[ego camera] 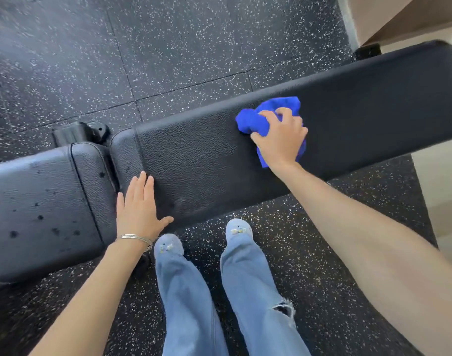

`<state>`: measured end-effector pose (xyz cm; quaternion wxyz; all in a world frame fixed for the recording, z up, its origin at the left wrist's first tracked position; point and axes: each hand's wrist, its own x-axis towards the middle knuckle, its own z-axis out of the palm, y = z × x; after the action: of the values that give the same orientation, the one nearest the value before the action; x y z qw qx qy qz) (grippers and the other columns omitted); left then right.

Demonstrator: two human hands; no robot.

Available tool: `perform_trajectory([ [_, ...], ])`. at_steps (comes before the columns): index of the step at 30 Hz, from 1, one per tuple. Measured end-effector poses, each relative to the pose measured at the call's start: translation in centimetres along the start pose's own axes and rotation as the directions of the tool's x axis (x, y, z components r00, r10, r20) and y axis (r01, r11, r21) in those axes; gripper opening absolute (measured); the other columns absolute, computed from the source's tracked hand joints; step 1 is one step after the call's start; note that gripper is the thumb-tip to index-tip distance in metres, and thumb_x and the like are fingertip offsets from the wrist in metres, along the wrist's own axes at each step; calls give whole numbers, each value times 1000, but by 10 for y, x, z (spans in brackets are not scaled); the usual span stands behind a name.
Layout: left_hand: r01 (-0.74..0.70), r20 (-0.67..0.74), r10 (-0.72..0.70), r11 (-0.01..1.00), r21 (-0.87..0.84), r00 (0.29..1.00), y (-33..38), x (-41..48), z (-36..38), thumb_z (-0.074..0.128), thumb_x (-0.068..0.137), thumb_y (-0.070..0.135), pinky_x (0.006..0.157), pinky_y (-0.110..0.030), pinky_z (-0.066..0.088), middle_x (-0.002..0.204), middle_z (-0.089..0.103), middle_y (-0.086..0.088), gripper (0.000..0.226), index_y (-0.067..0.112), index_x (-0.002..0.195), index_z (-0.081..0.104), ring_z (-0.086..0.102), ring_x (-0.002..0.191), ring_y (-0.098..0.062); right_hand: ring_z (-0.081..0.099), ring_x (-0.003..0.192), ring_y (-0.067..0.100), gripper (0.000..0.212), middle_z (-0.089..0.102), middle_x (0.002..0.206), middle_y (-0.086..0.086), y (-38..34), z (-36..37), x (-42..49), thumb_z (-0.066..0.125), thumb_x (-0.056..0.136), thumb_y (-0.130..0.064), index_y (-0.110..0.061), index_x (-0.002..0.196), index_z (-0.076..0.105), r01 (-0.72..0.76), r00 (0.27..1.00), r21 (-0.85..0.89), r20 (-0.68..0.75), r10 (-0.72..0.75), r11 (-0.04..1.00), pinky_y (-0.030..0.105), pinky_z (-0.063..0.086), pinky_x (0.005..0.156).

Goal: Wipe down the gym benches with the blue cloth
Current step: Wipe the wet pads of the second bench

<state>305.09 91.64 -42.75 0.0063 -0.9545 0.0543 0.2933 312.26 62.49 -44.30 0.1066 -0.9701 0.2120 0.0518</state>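
Observation:
A black padded gym bench runs from lower left to upper right. Its long back pad (361, 98) lies to the right and its seat pad (34, 201), dotted with dark wet spots, to the left. My right hand (281, 137) presses a bunched blue cloth (255, 122) onto the middle of the long pad, fingers closed on it. My left hand (140, 206) lies flat with fingers spread on the near end of the long pad, beside the gap between the two pads, and holds nothing.
Black speckled rubber floor (168, 47) surrounds the bench. A black frame foot (78, 132) sticks out behind the gap. My legs in light blue jeans (194, 291) stand close against the bench's near side. A pale wall and floor edge (438, 188) lie at the right.

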Motion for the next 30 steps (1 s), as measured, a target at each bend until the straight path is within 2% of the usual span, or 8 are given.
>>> perform_trajectory([
  [6,-71,3,71,997,21,997,-23,-3,-6,72,75,45,118,-49,12,158,13,-1,97,14,149,17,12,146,-20,56,98,31,51,60,121,5,-77,22,-91,78,57,-37,-29,106,67,452,873,34,186,-450,891,40,42,80],
  [11,-104,6,104,991,83,995,-56,-3,-11,70,77,46,117,-48,12,158,14,-2,95,14,149,18,13,146,-22,62,83,29,34,67,107,3,-5,12,-110,73,62,-29,-32,95,67,941,337,-56,235,-912,334,37,47,66],
  [14,-147,19,146,979,143,989,-78,-5,-8,67,78,49,117,-47,12,159,11,-2,94,17,150,15,11,146,-22,60,88,33,49,65,112,5,33,1,-85,80,55,-33,-30,102,69,744,668,-187,185,-721,642,41,44,68],
  [16,-169,37,166,974,148,985,-87,-8,-5,66,78,50,117,-47,12,159,10,-2,94,17,150,15,11,146,-22,53,98,36,50,57,122,6,40,0,-79,78,64,-31,-28,113,65,246,969,-154,50,-241,957,44,42,75],
  [18,-189,51,184,974,122,982,-93,-11,-1,67,78,48,118,-48,11,159,10,-3,94,17,150,15,10,146,-22,45,106,36,45,47,129,6,24,6,-81,65,77,-31,-28,122,57,-330,944,-8,-14,330,944,46,38,84],
  [20,-202,52,198,976,86,979,-99,-13,0,69,78,45,118,-48,10,159,10,-3,94,16,150,16,9,147,-22,43,105,35,44,46,127,7,-13,15,-94,60,78,-31,-26,121,55,-496,867,32,-43,497,868,46,35,86],
  [25,-209,14,209,973,93,978,-128,-9,-4,73,75,42,117,-48,10,159,12,-5,95,15,149,19,10,146,-24,52,90,34,48,61,112,9,-119,56,-189,74,55,-34,-24,102,67,71,997,-3,-20,-71,997,40,41,69],
  [30,-171,47,166,973,156,985,-160,0,-10,71,76,46,119,-46,13,159,7,-2,98,17,150,14,8,147,-23,60,79,29,60,69,104,6,-126,56,-201,85,40,-52,-32,95,72,715,698,-83,122,-705,694,36,49,64],
])
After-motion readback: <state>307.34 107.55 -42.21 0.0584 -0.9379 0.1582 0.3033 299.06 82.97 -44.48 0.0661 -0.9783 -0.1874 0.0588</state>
